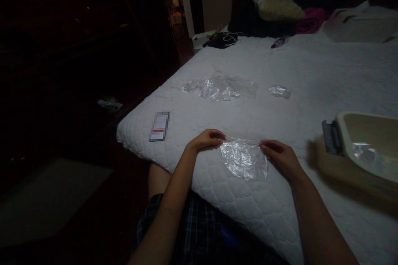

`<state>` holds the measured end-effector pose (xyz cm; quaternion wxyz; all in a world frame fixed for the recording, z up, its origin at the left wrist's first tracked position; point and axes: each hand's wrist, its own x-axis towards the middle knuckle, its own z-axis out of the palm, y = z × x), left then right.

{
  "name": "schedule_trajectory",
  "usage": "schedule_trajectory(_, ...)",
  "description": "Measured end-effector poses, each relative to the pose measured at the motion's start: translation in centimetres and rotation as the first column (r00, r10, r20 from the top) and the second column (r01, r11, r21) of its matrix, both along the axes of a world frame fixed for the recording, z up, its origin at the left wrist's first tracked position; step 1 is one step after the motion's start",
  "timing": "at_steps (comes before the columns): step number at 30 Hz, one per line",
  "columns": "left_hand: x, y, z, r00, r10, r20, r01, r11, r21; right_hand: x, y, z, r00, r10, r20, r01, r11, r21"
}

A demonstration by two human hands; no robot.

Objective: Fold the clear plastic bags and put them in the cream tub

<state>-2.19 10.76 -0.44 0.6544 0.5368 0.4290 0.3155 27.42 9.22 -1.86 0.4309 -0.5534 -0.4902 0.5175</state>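
A clear plastic bag (244, 160) hangs spread between my two hands, low over the near edge of the white quilted bed (264, 211). My left hand (209, 138) pinches its upper left corner. At the upper right corner, the fingers of my right hand (280, 153) are closed on the same bag. The bag's top edge runs nearly straight from one hand to the other. Farther up the bed lie several crumpled clear plastic bags (217, 87), and a smaller folded one (279, 91) rests to their right.
A beige plastic bin (329, 165) with a grey handle stands at the right, clear plastic inside it. A phone-like object (159, 126), its face pixelated, lies left of my hands. At the back are a cushion (278, 7), dark cords (222, 39) and a pale box (360, 25).
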Motion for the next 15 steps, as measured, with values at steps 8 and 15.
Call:
schedule_trajectory(8, 0.19, -0.07, -0.23, 0.999, 0.035, -0.005, -0.035, 0.999, 0.007, -0.2, -0.2, 0.35, 1.0, -0.018, -0.015, 0.018, 0.999, -0.039)
schedule_trajectory(15, 0.68, -0.49, 0.13, 0.995, 0.092, 0.028, -0.092, 0.996, -0.01, -0.18, -0.36, 0.46, 1.0, -0.018, -0.003, 0.018, 1.0, -0.021)
